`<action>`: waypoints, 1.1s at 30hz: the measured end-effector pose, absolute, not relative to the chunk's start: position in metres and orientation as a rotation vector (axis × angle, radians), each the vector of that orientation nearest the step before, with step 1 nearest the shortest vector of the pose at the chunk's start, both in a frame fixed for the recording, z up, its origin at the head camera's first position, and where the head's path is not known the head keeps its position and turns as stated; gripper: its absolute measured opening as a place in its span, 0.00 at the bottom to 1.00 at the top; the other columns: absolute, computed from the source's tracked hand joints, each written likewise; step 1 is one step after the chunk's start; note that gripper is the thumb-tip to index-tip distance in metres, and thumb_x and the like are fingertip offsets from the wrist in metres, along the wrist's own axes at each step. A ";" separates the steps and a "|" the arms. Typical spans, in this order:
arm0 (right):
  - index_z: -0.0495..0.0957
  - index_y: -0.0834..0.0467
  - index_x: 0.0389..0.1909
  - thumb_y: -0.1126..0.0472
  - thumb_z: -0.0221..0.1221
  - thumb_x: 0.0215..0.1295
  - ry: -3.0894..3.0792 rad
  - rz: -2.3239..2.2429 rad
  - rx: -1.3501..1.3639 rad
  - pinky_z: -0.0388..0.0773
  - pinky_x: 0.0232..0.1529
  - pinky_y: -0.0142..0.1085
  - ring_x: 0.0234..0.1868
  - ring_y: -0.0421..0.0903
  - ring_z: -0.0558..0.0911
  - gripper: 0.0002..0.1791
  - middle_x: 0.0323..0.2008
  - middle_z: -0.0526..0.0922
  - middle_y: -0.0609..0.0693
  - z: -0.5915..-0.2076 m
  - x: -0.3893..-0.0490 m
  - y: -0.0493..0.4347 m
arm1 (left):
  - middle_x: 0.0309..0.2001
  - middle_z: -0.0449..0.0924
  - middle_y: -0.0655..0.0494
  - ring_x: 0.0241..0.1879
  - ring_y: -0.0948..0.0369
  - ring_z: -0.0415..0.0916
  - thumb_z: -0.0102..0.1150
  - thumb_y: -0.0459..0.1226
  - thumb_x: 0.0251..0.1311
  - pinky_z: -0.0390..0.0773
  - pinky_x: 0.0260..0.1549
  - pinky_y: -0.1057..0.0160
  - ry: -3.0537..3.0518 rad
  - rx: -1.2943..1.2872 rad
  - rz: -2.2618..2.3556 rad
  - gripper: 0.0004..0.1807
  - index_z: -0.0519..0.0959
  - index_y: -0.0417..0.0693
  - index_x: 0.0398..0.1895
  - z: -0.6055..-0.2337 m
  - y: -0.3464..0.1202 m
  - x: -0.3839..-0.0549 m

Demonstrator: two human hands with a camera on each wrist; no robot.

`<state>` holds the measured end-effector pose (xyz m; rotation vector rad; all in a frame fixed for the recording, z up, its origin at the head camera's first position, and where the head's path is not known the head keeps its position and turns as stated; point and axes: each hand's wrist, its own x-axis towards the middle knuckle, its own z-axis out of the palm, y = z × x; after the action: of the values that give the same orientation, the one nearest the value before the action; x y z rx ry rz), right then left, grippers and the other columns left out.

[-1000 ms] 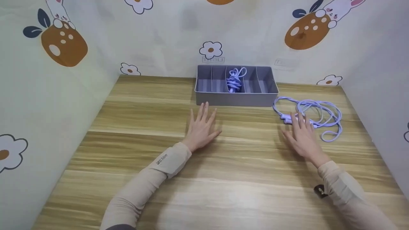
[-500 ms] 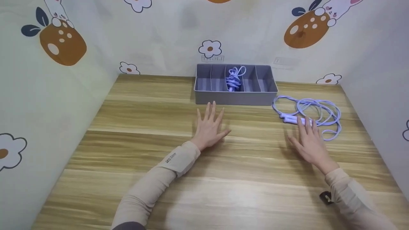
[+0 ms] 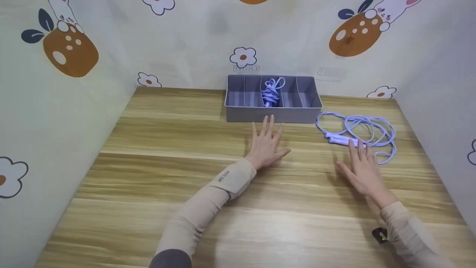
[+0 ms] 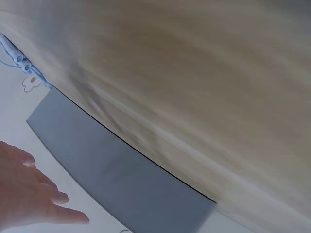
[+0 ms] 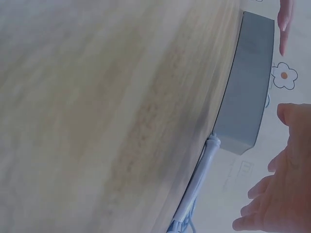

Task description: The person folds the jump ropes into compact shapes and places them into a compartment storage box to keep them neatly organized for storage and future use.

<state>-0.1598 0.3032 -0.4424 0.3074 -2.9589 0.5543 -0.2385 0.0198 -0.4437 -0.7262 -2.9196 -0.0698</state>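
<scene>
A grey box (image 3: 273, 114) with several compartments stands at the back of the table. Its middle compartment holds a bundled lilac jump rope (image 3: 271, 95). To the right of the box, a second lilac jump rope (image 3: 344, 140) lies in loose loops, its two handles side by side. My left hand (image 3: 264, 149) has its fingers spread, fingertips overlapping the box's front wall in the head view. My right hand (image 3: 364, 172), also spread, has its fingertips over the handles' right end. In the right wrist view that hand (image 5: 286, 179) holds nothing and shows apart from the handle (image 5: 197, 179).
The wooden table (image 3: 167, 149) is bordered by patterned walls (image 3: 186, 44) at the back and both sides. A small dark object (image 3: 380, 235) shows beside the right sleeve (image 3: 405, 227).
My left hand has slid rightward along the box's front. My right hand has drawn slightly back and to the right, uncovering more of the rope handles. Box and ropes stay put.
</scene>
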 end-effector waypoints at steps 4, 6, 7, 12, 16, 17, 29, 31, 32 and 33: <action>0.39 0.65 0.69 0.45 0.44 0.67 -2.973 0.558 0.291 0.33 0.60 0.66 0.64 0.72 0.33 0.41 0.65 0.37 0.74 -0.440 -0.157 0.307 | 0.70 0.35 0.41 0.69 0.48 0.31 0.33 0.66 0.57 0.39 0.62 0.37 -2.895 -0.791 -0.007 0.43 0.47 0.54 0.71 -0.441 0.042 -0.240; 0.39 0.65 0.69 0.45 0.44 0.66 -2.974 0.554 0.288 0.33 0.61 0.66 0.64 0.73 0.34 0.41 0.66 0.37 0.74 -0.439 -0.157 0.309 | 0.71 0.34 0.41 0.69 0.48 0.30 0.32 0.67 0.57 0.39 0.63 0.37 -2.895 -0.819 0.020 0.43 0.47 0.55 0.71 -0.440 0.054 -0.241; 0.39 0.65 0.69 0.45 0.44 0.66 -2.974 0.550 0.285 0.33 0.61 0.66 0.64 0.73 0.34 0.42 0.66 0.37 0.74 -0.439 -0.156 0.309 | 0.71 0.34 0.41 0.69 0.48 0.31 0.32 0.67 0.57 0.40 0.63 0.37 -2.890 -0.832 0.034 0.43 0.47 0.56 0.71 -0.439 0.060 -0.241; 0.38 0.66 0.69 0.46 0.45 0.66 -2.970 0.537 0.279 0.32 0.61 0.65 0.64 0.73 0.34 0.42 0.65 0.37 0.74 -0.439 -0.154 0.314 | 0.71 0.33 0.41 0.69 0.48 0.30 0.33 0.67 0.56 0.40 0.63 0.38 -2.880 -0.904 0.065 0.43 0.47 0.56 0.71 -0.438 0.090 -0.243; 0.39 0.67 0.68 0.46 0.45 0.67 -2.959 0.552 0.282 0.31 0.61 0.65 0.64 0.72 0.33 0.42 0.65 0.37 0.74 -0.438 -0.153 0.316 | 0.71 0.32 0.43 0.70 0.49 0.30 0.32 0.68 0.55 0.40 0.64 0.40 -2.890 -0.918 0.116 0.44 0.44 0.57 0.71 -0.437 0.108 -0.247; 0.39 0.67 0.68 0.45 0.44 0.67 -2.957 0.558 0.281 0.30 0.62 0.64 0.64 0.72 0.33 0.42 0.66 0.37 0.74 -0.438 -0.153 0.316 | 0.71 0.32 0.43 0.70 0.50 0.30 0.32 0.68 0.55 0.39 0.64 0.40 -2.894 -0.916 0.126 0.44 0.44 0.58 0.71 -0.437 0.112 -0.248; 0.37 0.64 0.69 0.44 0.44 0.67 -2.933 0.558 0.260 0.33 0.61 0.65 0.64 0.72 0.34 0.42 0.65 0.37 0.74 -0.434 -0.150 0.322 | 0.71 0.37 0.46 0.70 0.52 0.33 0.33 0.69 0.54 0.42 0.67 0.48 -2.887 -0.905 0.275 0.45 0.46 0.58 0.71 -0.438 0.147 -0.259; 0.37 0.65 0.69 0.45 0.44 0.67 -2.937 0.559 0.255 0.33 0.61 0.65 0.64 0.72 0.34 0.42 0.66 0.37 0.74 -0.434 -0.150 0.322 | 0.71 0.37 0.46 0.70 0.53 0.33 0.33 0.69 0.54 0.43 0.67 0.49 -2.892 -0.918 0.280 0.45 0.46 0.58 0.71 -0.440 0.151 -0.259; 0.37 0.65 0.69 0.45 0.44 0.67 -2.938 0.561 0.253 0.33 0.61 0.65 0.64 0.72 0.34 0.42 0.66 0.36 0.73 -0.434 -0.150 0.322 | 0.71 0.38 0.46 0.70 0.53 0.34 0.33 0.69 0.54 0.43 0.67 0.49 -2.889 -0.929 0.278 0.44 0.47 0.58 0.71 -0.441 0.153 -0.259; 0.37 0.65 0.69 0.45 0.44 0.67 -2.937 0.566 0.253 0.33 0.61 0.65 0.64 0.71 0.34 0.42 0.66 0.36 0.73 -0.434 -0.149 0.322 | 0.71 0.39 0.46 0.70 0.53 0.34 0.33 0.69 0.54 0.44 0.67 0.49 -2.890 -0.939 0.276 0.44 0.47 0.57 0.71 -0.442 0.155 -0.259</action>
<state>-0.1492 0.3217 -0.4336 0.2530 -2.9374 0.5664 -0.2588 0.1547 -0.4425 -0.9389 -2.8899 0.2764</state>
